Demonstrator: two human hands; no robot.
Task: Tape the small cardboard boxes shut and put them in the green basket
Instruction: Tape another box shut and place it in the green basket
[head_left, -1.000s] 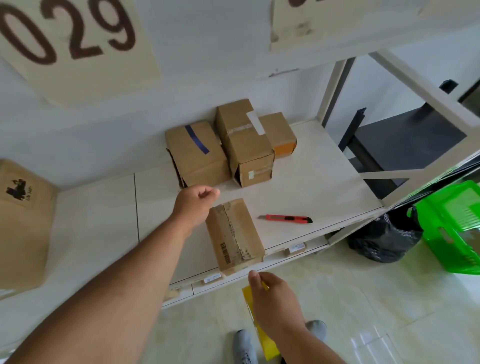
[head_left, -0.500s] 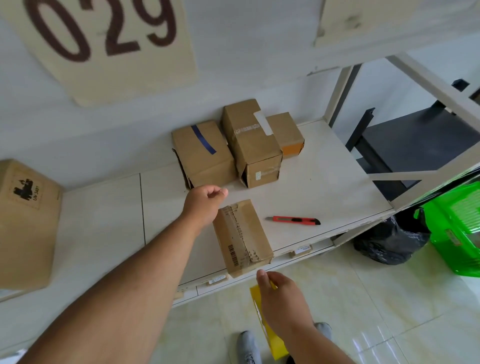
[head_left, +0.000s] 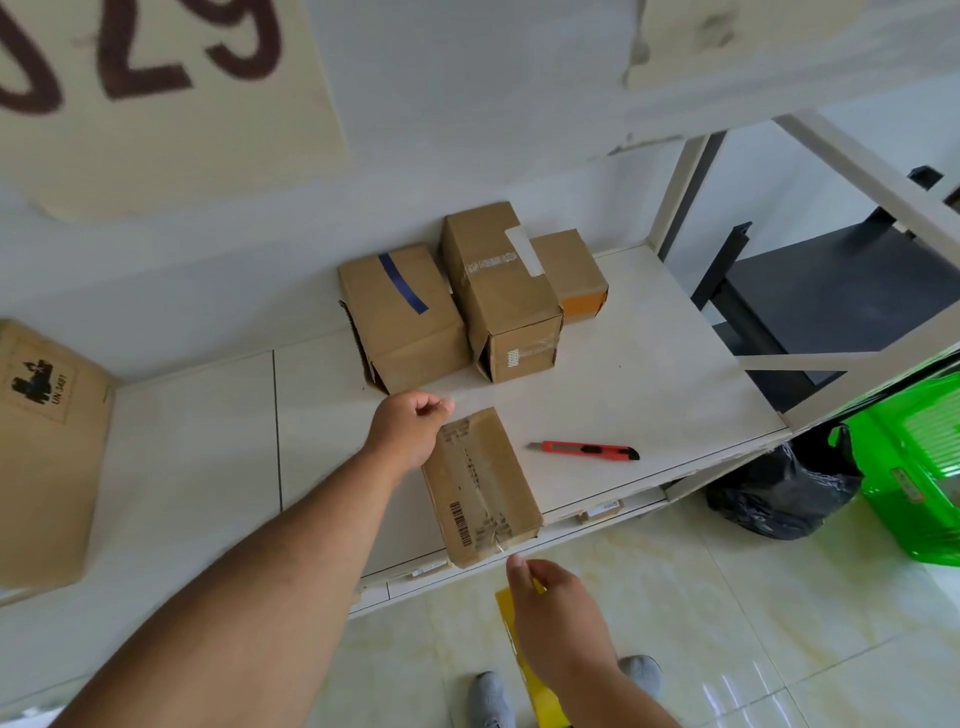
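Observation:
A small cardboard box (head_left: 485, 486) with a barcode lies at the front edge of the white shelf (head_left: 649, 395). My left hand (head_left: 410, 431) sits at the box's far left corner, fingers curled against it. My right hand (head_left: 558, 608) hovers just below the shelf edge, right in front of the box's near end, and grips a yellow tape roll (head_left: 527, 670). Three more small boxes stand at the back of the shelf: one with a blue strip (head_left: 405, 317), a taller one (head_left: 501, 291) and one with an orange end (head_left: 576, 275). The green basket (head_left: 914, 467) sits on the floor at right.
A red box cutter (head_left: 587, 451) lies on the shelf right of the front box. A large cardboard box (head_left: 47, 452) stands at far left. A black bag (head_left: 779, 493) lies on the floor beside the basket. White shelf posts rise at right.
Both hands and the front box stay almost where they were. Only my view has shifted a little.

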